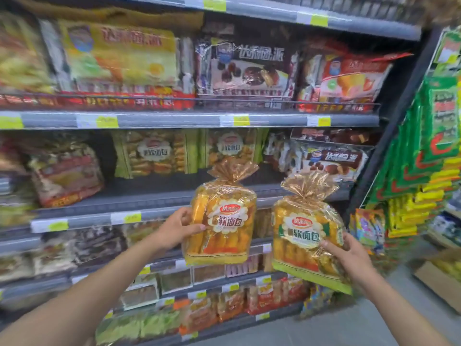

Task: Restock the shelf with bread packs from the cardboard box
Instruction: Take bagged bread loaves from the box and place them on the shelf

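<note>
Before the middle shelf (pixel 154 193), both hands are raised, each closed around one bread pack. The left hand (pixel 174 228) grips the left edge of an orange-trimmed soft-bread pack (pixel 222 221), thumb across its front and fingers behind it, holding it upright with its gathered, twisted top pointing up. The right hand (pixel 346 250) grips the lower right side of a green-trimmed soft-bread pack (pixel 304 233), which tilts a little, its bottom edge dropping toward the right. The two packs are just beside each other and do not touch; both hang in the air in front of the shelf's front edge, neither resting on it.

Judging by this, the task is partway through. Toward the back of the middle shelf stand two green small-bread packs (pixel 149 153), with a bagged loaf (pixel 67 176) near the left end and chocolate pie bags (pixel 334 161) at the right end. Between them, bare grey shelf shows along the front edge, which looks like the likely spot for the packs in hand. A cardboard box (pixel 439 278) sits on the floor at the lower right; something yellow shows in it, but how much is left I cannot tell, so more trips seem probable.
</note>
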`<state>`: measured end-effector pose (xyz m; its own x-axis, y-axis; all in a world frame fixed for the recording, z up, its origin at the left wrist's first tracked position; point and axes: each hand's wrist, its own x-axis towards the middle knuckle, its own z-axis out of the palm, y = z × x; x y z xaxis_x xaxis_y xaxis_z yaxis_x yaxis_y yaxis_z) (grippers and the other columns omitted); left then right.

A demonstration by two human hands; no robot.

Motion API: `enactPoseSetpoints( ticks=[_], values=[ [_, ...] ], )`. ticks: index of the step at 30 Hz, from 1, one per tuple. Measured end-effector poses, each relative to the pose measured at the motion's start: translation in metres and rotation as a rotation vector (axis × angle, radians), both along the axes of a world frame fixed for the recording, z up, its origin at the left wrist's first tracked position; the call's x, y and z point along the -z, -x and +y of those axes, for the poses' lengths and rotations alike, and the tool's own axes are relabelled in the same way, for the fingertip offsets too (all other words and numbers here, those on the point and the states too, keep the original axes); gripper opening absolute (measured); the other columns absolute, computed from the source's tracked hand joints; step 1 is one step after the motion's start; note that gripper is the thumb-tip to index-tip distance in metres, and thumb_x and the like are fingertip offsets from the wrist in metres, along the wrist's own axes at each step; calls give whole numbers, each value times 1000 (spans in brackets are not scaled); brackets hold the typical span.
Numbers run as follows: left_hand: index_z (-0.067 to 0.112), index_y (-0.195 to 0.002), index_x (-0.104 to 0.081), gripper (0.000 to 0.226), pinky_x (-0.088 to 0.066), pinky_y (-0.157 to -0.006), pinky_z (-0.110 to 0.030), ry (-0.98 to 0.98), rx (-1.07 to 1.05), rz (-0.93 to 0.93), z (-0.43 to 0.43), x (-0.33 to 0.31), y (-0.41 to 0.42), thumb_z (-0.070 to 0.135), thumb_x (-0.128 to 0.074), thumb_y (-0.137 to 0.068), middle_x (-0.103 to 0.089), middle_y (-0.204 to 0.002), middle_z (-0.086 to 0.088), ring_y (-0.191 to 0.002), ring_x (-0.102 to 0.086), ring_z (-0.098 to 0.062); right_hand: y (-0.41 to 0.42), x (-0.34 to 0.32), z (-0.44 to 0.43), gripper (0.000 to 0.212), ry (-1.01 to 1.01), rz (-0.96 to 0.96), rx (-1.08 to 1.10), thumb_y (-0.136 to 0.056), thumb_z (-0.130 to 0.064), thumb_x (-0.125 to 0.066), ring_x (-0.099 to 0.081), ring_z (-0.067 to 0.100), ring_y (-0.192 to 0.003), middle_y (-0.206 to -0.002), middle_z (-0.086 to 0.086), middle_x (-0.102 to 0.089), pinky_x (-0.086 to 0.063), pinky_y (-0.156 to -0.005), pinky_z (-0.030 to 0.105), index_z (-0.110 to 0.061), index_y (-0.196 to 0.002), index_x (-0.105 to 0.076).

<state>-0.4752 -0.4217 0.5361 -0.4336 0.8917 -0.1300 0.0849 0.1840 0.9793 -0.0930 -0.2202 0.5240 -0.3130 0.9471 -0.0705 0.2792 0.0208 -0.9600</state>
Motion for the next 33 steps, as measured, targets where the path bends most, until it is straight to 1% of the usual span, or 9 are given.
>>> enactPoseSetpoints(
  ticks=[5, 8, 10, 15, 18, 21, 26, 30, 33],
  values=[
    [21, -118, -57, 42, -59, -69, -25, 29, -116, 43, -34, 2, 27, 20, -80, -82, -71, -118, 0, -93, -74, -8, 48, 6, 3, 76, -14, 43, -158, -61, -64, -86, -64, 13, -106, -131, -3, -64, -54, -87, 34, -21, -118, -59],
    [21, -120, -57, 38, -59, -67, -23, 17, -167, 37, -47, 0, 30, 14, -76, -88, -71, -117, 1, -91, -74, -6, 68, -1, 4, 49, -18, 58, -202, -88, -28, -76, -51, 20, -121, -134, 0, -52, -38, -95, 32, -20, -129, -49],
    [20, -125, -56, 43, -61, -74, -29, 17, -193, 41, -53, 1, 32, 17, -77, -87, -72, -119, 0, -97, -74, -11, 80, -16, -4, 63, -27, 49, -217, -92, -21, -70, -45, 26, -132, -144, 8, -48, -34, -98, 31, -7, -147, -41],
    [25, -123, -55, 43, -60, -82, -35, 25, -286, 48, -68, 10, 22, 26, -78, -87, -70, -122, 3, -104, -73, -15, 90, 5, 29, 42, -34, 49, -323, -90, -18, -72, -59, 8, -100, -130, -2, -55, -45, -81, 23, -20, -127, -52],
    [28, -123, -56, 43, -59, -83, -37, 41, -328, 53, -76, 22, 13, 29, -78, -87, -70, -122, 5, -102, -73, -11, 95, 15, 38, 69, -46, 53, -387, -89, -25, -73, -50, 23, -128, -137, -1, -48, -40, -101, 36, -10, -148, -41],
    [25, -121, -56, 39, -56, -77, -30, 65, -373, 63, -82, 38, 6, 30, -76, -89, -71, -118, 5, -96, -73, -10, 100, 37, 47, 92, -47, 8, -411, -84, -38, -77, -35, 29, -144, -161, 9, -32, -32, -115, 46, -10, -156, -27],
    [23, -120, -57, 35, -53, -73, -28, 66, -409, 75, -85, 65, 10, 27, -74, -90, -73, -114, 5, -94, -73, -10, 115, 79, 60, 103, -17, 4, -428, -77, -50, -80, -36, 29, -145, -162, 7, -31, -33, -116, 49, -15, -158, -26],
    [25, -121, -57, 34, -53, -73, -26, 26, -404, 81, -79, 93, 28, 26, -73, -90, -73, -115, 6, -96, -73, -9, 131, 143, 96, 123, 21, 64, -428, -55, -68, -88, -48, 24, -137, -157, 0, -40, -40, -112, 55, -25, -155, -30],
    [19, -123, -55, 36, -59, -76, -32, -34, -413, 84, -70, 122, 44, 19, -71, -91, -76, -110, 3, -95, -74, -12, 150, 164, 95, 108, 23, 171, -382, -66, -51, -89, -48, 21, -136, -154, 0, -44, -38, -115, 50, -19, -154, -35]
  ],
)
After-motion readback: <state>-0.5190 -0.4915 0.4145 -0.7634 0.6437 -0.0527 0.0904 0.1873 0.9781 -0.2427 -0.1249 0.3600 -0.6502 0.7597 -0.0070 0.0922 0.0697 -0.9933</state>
